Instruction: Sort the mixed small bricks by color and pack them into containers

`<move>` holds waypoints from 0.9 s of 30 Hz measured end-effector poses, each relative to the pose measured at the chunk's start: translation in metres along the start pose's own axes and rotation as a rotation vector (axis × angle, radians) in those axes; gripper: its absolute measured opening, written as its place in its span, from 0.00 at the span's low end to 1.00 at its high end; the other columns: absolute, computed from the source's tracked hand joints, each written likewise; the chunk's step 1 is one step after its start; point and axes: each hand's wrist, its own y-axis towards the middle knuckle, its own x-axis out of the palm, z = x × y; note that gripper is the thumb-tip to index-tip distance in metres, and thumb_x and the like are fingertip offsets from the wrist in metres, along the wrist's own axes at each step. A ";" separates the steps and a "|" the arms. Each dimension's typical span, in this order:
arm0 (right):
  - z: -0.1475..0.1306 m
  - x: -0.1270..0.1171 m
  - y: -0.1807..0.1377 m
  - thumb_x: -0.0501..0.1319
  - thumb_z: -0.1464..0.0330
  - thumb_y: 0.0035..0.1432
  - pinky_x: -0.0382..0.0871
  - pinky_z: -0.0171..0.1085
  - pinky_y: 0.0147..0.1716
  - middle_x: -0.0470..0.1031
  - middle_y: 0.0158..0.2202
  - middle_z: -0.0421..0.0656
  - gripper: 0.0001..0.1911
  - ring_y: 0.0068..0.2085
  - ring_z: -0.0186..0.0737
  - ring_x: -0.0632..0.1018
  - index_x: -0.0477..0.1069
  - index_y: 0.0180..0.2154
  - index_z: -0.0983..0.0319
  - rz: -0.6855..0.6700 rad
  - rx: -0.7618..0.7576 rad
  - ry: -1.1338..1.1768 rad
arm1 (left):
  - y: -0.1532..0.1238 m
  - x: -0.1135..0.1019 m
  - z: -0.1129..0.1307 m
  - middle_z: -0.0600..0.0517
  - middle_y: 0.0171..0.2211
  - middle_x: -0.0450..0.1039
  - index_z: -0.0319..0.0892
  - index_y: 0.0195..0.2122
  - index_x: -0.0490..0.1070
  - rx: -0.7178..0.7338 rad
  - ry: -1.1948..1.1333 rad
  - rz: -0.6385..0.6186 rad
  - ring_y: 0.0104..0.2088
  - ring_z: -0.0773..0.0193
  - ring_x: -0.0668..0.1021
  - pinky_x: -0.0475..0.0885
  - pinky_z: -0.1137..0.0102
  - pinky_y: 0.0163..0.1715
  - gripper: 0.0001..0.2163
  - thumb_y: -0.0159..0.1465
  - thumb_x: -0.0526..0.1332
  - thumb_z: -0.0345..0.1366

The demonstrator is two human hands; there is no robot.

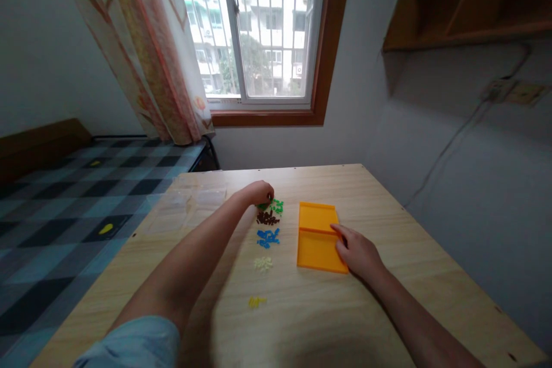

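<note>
My left hand (260, 191) reaches to the far side of the table, its fingers curled down into a pinch at the small green pieces (277, 206). What lies between the fingertips is too small to tell. Nearer to me, in a rough column, are piles of dark brown pieces (268, 218), blue pieces (268, 237), cream pieces (263, 264) and a few yellow pieces (257, 302). An orange two-part tray (321, 251) lies flat to their right. My right hand (361, 250) holds its right edge, index finger near the divider and thumb lower down.
Clear plastic containers (185, 202) stand at the table's far left. The wooden table (276, 333) ends before the wall under a window (267, 29). A bed (64, 201) with a checked cover is on the left. Overhead at right hangs a wooden shelf (470, 31).
</note>
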 end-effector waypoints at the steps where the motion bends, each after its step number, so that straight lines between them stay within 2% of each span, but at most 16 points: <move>1: 0.000 0.000 0.000 0.54 0.70 0.60 0.69 0.40 0.55 0.73 0.58 0.44 0.26 0.55 0.44 0.76 0.70 0.60 0.58 -0.002 0.003 -0.002 | 0.001 0.000 0.001 0.54 0.32 0.81 0.49 0.36 0.82 0.001 0.007 0.005 0.31 0.64 0.77 0.69 0.74 0.35 0.11 0.52 0.64 0.32; 7: -0.002 -0.001 -0.001 0.54 0.69 0.61 0.70 0.39 0.53 0.74 0.56 0.44 0.25 0.53 0.44 0.77 0.70 0.59 0.57 0.010 0.010 0.003 | 0.003 -0.001 0.003 0.52 0.29 0.80 0.46 0.31 0.82 0.011 0.028 0.036 0.31 0.62 0.78 0.70 0.72 0.36 0.09 0.51 0.63 0.30; 11: -0.001 -0.001 0.000 0.54 0.69 0.61 0.70 0.39 0.53 0.74 0.57 0.43 0.25 0.54 0.44 0.77 0.70 0.59 0.57 0.009 0.007 0.000 | -0.001 -0.011 0.015 0.50 0.31 0.81 0.44 0.33 0.82 0.046 -0.002 0.083 0.32 0.62 0.78 0.70 0.73 0.36 0.09 0.54 0.62 0.30; 13: 0.000 0.000 0.000 0.54 0.69 0.61 0.70 0.39 0.53 0.74 0.57 0.43 0.25 0.54 0.44 0.77 0.70 0.59 0.57 0.007 0.002 0.005 | -0.005 -0.015 0.034 0.51 0.34 0.81 0.45 0.36 0.82 0.096 -0.029 0.111 0.33 0.63 0.79 0.70 0.73 0.38 0.10 0.57 0.62 0.31; 16: 0.001 0.000 0.001 0.54 0.69 0.60 0.69 0.39 0.53 0.74 0.56 0.44 0.25 0.54 0.44 0.77 0.71 0.58 0.57 0.011 -0.004 0.014 | -0.012 -0.016 0.076 0.53 0.36 0.82 0.48 0.39 0.82 0.203 -0.067 0.130 0.36 0.64 0.80 0.70 0.74 0.39 0.11 0.59 0.61 0.32; 21: 0.000 -0.001 0.000 0.54 0.69 0.61 0.69 0.39 0.54 0.74 0.56 0.44 0.25 0.54 0.43 0.77 0.71 0.58 0.57 0.008 -0.002 0.000 | -0.024 0.004 0.140 0.50 0.35 0.81 0.47 0.36 0.81 0.438 -0.006 0.144 0.35 0.60 0.80 0.71 0.71 0.35 0.09 0.61 0.61 0.31; 24: -0.001 -0.002 -0.001 0.54 0.69 0.61 0.69 0.38 0.54 0.74 0.56 0.44 0.24 0.54 0.43 0.77 0.71 0.58 0.57 0.004 -0.002 -0.008 | -0.030 0.013 0.157 0.47 0.37 0.80 0.46 0.38 0.81 0.480 0.073 0.134 0.36 0.57 0.80 0.71 0.70 0.31 0.10 0.62 0.60 0.31; 27: -0.001 -0.001 -0.001 0.53 0.68 0.61 0.69 0.38 0.54 0.74 0.56 0.43 0.24 0.54 0.43 0.77 0.71 0.58 0.56 0.008 -0.003 -0.007 | -0.034 0.013 0.157 0.47 0.39 0.79 0.47 0.43 0.80 0.476 0.055 0.178 0.37 0.58 0.80 0.71 0.70 0.30 0.10 0.63 0.61 0.33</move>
